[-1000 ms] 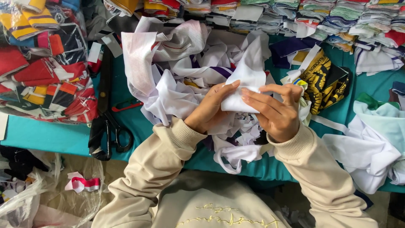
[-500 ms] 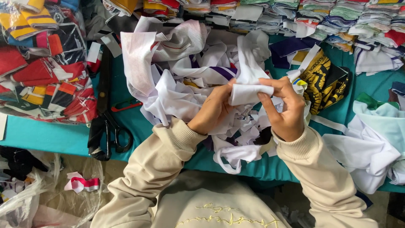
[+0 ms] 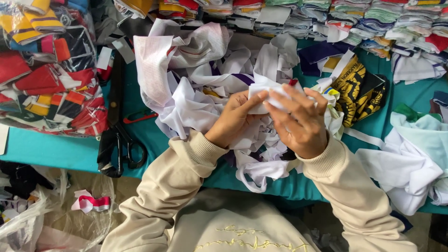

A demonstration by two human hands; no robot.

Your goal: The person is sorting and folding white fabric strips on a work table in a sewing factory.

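White fabric piece pinched between both hands above messy white scrap pile on teal table. Left hand closed on its edge, right hand fingers curled over it. Black scissors lying off left.

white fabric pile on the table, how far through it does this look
Looks done: folded pieces sit in stacked rows along the far edge. In hand: the left hand and right hand pinch one small white fabric piece between them. Left: a loose heap of white scraps on the teal table, more white cloth at right. The black scissors lie untouched.
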